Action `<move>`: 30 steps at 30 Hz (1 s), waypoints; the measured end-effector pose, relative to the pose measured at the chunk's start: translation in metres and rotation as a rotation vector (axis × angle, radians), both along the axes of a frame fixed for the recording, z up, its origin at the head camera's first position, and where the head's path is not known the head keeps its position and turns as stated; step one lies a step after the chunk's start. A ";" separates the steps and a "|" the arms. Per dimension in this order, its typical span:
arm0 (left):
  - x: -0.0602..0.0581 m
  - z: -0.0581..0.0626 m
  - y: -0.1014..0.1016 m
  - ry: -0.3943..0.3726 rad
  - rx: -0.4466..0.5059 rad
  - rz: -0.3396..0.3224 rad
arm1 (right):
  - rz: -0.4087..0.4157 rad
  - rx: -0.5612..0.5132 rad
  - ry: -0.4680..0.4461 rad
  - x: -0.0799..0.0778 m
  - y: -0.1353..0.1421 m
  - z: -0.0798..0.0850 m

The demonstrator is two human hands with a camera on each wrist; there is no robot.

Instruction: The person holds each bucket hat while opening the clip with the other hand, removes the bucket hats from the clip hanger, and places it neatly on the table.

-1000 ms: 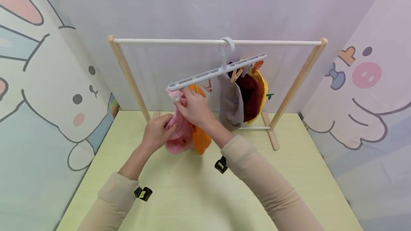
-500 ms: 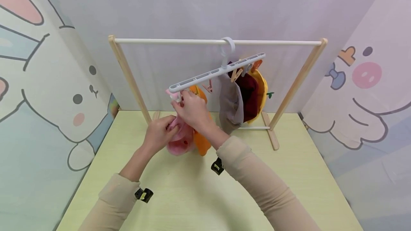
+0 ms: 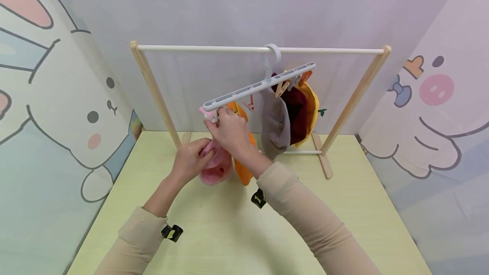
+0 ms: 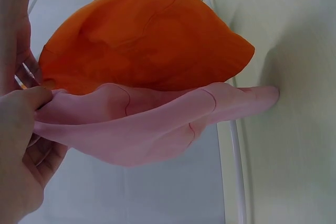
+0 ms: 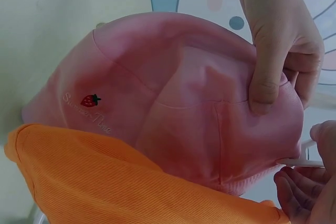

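A pink bucket-style hat (image 5: 194, 103) with a small strawberry and lettering hangs under the near left end of a grey clip hanger (image 3: 244, 92). My left hand (image 3: 189, 158) pinches its edge between thumb and fingers. My right hand (image 3: 231, 133) is just above and to the right, under the hanger's end. In the right wrist view it pinches a white clip (image 5: 307, 163) whose tip is at the hat's edge. Right beside the pink hat hangs an orange hat (image 4: 147, 40), partly behind my right hand in the head view.
Farther along the hanger hang a grey hat (image 3: 276, 126), a dark red one (image 3: 299, 124) and a yellow one (image 3: 314, 107). A pink clip (image 3: 250, 104) dangles mid-hanger. The hanger's hook loops over a white rod (image 3: 202, 49) on a wooden-legged rack standing on a pale table (image 3: 221, 232).
My right hand has dipped slightly at the clip. The hanger's near end and the pink and orange hats have shifted a little to the right. My left hand keeps its pinch.
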State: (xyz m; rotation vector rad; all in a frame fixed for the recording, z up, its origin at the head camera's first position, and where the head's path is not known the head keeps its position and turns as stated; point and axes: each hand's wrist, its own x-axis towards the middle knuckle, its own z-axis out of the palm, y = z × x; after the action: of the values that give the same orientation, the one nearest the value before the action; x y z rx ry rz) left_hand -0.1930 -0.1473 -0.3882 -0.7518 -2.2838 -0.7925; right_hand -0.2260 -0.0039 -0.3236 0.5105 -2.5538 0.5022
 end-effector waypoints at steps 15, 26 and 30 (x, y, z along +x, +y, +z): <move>0.003 0.000 0.000 -0.012 0.003 0.006 | -0.049 0.060 0.080 0.005 0.001 0.002; 0.003 0.001 0.000 0.017 0.000 0.026 | -0.059 0.063 0.109 0.003 0.002 0.003; 0.003 0.003 0.001 0.025 -0.010 0.038 | -0.058 0.051 0.077 0.003 0.001 0.003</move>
State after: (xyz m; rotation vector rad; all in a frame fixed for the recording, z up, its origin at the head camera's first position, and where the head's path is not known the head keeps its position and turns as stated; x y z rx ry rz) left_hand -0.1896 -0.1466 -0.3856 -0.7173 -2.2746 -0.7507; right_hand -0.2226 -0.0025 -0.3203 0.4638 -2.5052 0.3898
